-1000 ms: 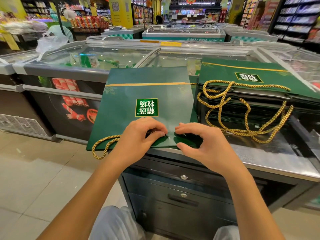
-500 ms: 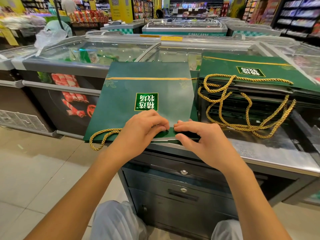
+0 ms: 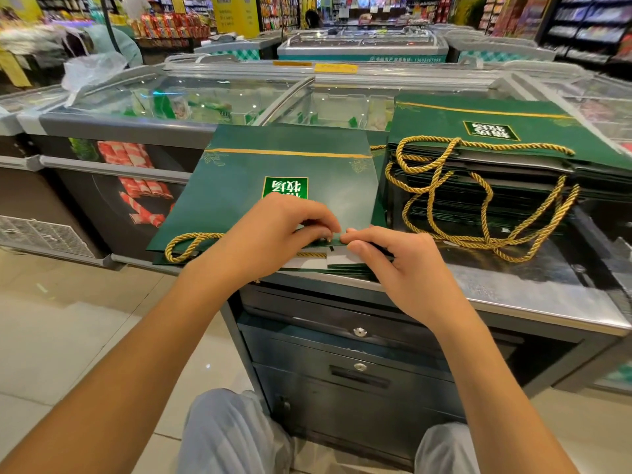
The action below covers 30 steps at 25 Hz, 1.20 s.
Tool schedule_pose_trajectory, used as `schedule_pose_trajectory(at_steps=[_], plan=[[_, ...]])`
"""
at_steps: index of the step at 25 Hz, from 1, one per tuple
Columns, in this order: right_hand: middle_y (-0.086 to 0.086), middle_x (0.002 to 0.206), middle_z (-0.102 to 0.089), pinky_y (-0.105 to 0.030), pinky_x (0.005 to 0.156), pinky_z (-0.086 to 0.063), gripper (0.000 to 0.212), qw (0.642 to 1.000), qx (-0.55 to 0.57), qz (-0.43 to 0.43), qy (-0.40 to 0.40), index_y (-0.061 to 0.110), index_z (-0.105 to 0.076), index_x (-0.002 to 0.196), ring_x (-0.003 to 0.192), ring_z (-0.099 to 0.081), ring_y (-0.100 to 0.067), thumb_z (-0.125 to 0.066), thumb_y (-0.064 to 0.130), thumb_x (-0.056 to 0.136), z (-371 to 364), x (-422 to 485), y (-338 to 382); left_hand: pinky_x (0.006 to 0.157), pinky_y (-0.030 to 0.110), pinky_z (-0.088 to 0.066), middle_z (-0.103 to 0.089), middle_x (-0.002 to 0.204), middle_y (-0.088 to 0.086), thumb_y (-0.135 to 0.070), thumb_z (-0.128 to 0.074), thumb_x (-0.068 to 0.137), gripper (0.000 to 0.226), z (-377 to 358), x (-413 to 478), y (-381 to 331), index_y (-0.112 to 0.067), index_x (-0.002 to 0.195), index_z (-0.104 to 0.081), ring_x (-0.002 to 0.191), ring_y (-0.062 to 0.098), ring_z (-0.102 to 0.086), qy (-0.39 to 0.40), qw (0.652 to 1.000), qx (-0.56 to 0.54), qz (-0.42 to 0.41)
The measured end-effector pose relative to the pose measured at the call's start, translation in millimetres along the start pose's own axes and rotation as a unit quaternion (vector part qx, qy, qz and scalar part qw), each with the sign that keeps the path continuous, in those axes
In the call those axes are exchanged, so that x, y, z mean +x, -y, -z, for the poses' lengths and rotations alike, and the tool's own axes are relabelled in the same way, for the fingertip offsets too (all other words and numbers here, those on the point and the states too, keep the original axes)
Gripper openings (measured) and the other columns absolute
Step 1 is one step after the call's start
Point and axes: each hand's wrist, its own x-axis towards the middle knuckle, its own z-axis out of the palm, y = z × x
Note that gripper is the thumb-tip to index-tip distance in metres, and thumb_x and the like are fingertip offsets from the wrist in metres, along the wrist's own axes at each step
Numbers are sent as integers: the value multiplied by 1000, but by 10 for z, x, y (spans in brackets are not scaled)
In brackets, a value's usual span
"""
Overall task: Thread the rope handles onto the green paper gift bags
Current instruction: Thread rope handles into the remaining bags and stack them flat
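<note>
A flat green paper gift bag (image 3: 273, 172) lies on the steel counter, its top edge toward me. A gold rope handle (image 3: 186, 246) loops out at its near left corner. My left hand (image 3: 273, 234) curls over the bag's near edge and pinches it. My right hand (image 3: 400, 265) pinches the same edge from the right, fingertips almost meeting the left hand's. A short dark rope tip shows just below the fingertips. To the right stands a stack of green bags (image 3: 496, 138) with gold rope handles (image 3: 478, 206) hanging over its front.
The steel counter (image 3: 513, 289) has drawers below. Glass-lidded freezers (image 3: 212, 97) stand behind the bags. Tiled floor (image 3: 85, 336) lies to the left. My knees (image 3: 232, 436) are under the counter's front. Shop shelves line the background.
Both hands have drawn closer together at the bag's near edge, and the edge is lifted slightly between the fingertips. The view has tilted down a little.
</note>
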Motion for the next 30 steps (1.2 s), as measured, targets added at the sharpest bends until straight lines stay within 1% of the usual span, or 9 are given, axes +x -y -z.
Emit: schedule_pose_trajectory(at_steps=[3,6,9,11,14,17,24,27,30], plan=[[8,92,-74,-11,66,-42,21,1000,5,-4,-4,14,-75,114,73,-61,-2,-60,22,102,-4,0,-4,92,20,-51,-73,105,-16,-29,-63,98,25,45,-97,-18,-25,122,-69,103,-4,-65,5,999,-29,27],[8,92,-72,-14,68,-46,18,1000,15,-5,-12,13,-72,112,78,-63,-3,-61,22,101,-9,-4,-7,97,23,-51,-71,108,-19,-34,-75,89,34,35,-163,-5,-28,122,-69,103,-6,-63,20,999,-11,39],[4,100,-75,-27,81,-56,10,997,60,-8,-37,12,-67,105,94,-70,-7,-66,18,97,-29,-2,15,93,29,-53,-71,103,-16,-27,-74,90,25,-6,-169,22,-24,115,-74,97,0,-65,1,1000,2,23],[2,107,-74,-29,91,-56,12,995,73,16,-62,10,-64,97,106,-69,-7,-73,14,92,-29,-13,28,90,29,-52,-71,103,-14,-26,-71,93,21,-29,-163,26,-22,114,-74,97,3,-65,-4,1000,-11,15],[-1,114,-72,-36,92,-56,14,993,23,65,-91,9,-71,83,109,-67,-11,-79,20,87,-74,-32,14,90,29,-52,-70,104,-13,-26,-67,96,21,-64,-154,3,-21,114,-74,99,4,-64,-11,1000,-15,8],[0,118,-72,-45,95,-50,19,984,-76,90,-133,15,-78,86,112,-66,-19,-75,35,86,-181,-21,10,89,31,-53,-70,103,-11,-22,-65,97,18,-98,-122,-23,-20,112,-75,98,4,-64,-14,1000,-19,11],[7,108,-73,-48,99,-45,16,973,-103,-27,-206,21,-78,82,109,-63,-16,-71,34,86,-419,-84,202,87,33,-53,-69,100,-12,-19,-61,100,18,-125,-105,-29,-20,111,-75,95,5,-63,9,1000,-21,6],[12,107,-71,-46,101,-42,14,982,-50,-36,-179,22,-75,79,110,-60,-9,-69,32,85,-356,-100,214,88,35,-53,-69,102,-13,-21,-62,99,18,-106,-119,-30,-21,114,-73,97,5,-64,12,1000,-24,6],[18,112,-69,-42,103,-43,16,996,28,-14,-86,23,-76,78,114,-57,-2,-66,35,83,-155,-167,176,90,33,-52,-69,103,-14,-21,-64,99,20,-87,-146,-30,-22,117,-72,98,2,-62,24,999,-27,12]])
